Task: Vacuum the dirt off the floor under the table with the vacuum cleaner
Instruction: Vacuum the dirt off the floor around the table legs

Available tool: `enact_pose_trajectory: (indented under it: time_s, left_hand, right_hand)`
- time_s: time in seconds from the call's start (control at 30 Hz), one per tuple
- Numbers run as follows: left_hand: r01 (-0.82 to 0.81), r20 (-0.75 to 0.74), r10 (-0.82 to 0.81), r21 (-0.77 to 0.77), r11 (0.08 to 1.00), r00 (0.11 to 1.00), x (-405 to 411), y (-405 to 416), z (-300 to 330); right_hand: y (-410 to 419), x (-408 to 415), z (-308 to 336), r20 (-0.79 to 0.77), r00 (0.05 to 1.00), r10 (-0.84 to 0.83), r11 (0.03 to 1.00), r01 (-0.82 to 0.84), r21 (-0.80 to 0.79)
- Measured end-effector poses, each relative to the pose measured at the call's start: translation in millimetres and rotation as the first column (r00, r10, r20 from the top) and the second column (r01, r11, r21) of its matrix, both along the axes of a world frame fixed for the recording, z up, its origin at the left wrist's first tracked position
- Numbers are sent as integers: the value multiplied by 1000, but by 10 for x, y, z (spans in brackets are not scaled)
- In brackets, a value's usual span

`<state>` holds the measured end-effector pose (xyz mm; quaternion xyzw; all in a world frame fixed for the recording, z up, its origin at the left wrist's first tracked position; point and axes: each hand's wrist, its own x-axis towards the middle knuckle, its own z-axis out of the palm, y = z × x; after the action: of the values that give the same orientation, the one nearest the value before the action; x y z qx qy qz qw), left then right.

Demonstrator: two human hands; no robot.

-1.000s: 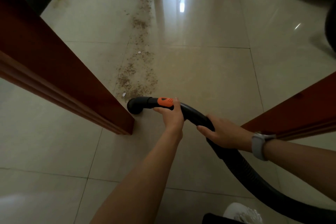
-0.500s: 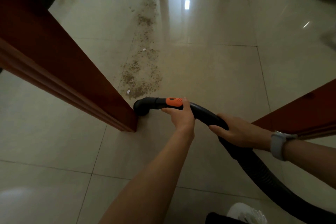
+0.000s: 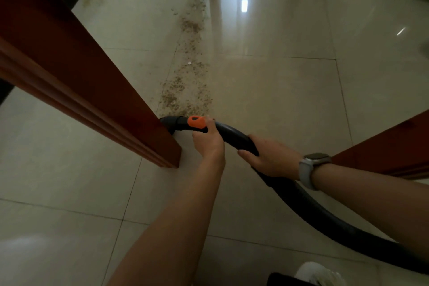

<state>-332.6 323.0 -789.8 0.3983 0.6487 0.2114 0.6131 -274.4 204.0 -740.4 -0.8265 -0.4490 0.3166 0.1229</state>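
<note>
Left hand [image 3: 207, 144]: fingers are curled around the hose handle just behind the orange slider [image 3: 196, 121]; the grip is closed on the handle.
Right hand [image 3: 270, 158]: wrapped over the black vacuum hose [image 3: 308, 206] further back, grip closed on it; a watch [image 3: 311, 169] is worn on the wrist.
Nozzle [image 3: 169, 123]: held low beside the foot of the left wooden leg [image 3: 144, 127]; its mouth is partly hidden by the leg, so contact with the floor cannot be confirmed.
Dirt [image 3: 183, 95]: a trail of brown crumbs is spread on the tiled floor [image 3: 278, 90], from just beyond the nozzle towards two far legs.
Right leg [image 3: 394, 146]: seen at the frame edge, behind the right forearm.
Shoe [image 3: 318, 274]: a white shoe is visible at the bottom edge.
</note>
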Motion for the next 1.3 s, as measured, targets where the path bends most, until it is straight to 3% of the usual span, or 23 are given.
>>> enact_pose_trajectory:
  time_s: [0.33, 0.47, 0.67, 0.97, 1.03, 1.17, 1.3]
  left_hand:
    - [-61, 189, 70, -53, 997, 980, -75, 291, 154]
    - [34, 220, -14, -88, 996, 975, -34, 222, 249]
    - [172, 126, -156, -130, 976, 980, 59, -189, 149]
    - [137, 75, -128, -129, 982, 989, 69, -257, 122]
    - [119, 58, -113, -114, 986, 992, 47, -190, 123]
    - [188, 0, -189, -76, 979, 982, 4, -146, 87]
    - [323, 3, -323, -60, 945, 946, 51, -315, 108]
  right_hand:
    - [341, -6, -11, 207, 976, 68, 996, -79, 45]
    - [201, -61, 23, 294, 955, 32, 996, -56, 75]
    - [-330, -105, -38, 238, 970, -46, 996, 27, 85]
    - [-453, -197, -127, 457, 888, -48, 984, -37, 176]
    - [-366, -230, -90, 408, 911, -58, 986, -12, 166]
    - [-291, -319, -50, 137, 987, -86, 994, 77, 73]
    - [-415, -327, -36, -96, 977, -191, 982, 190, -16]
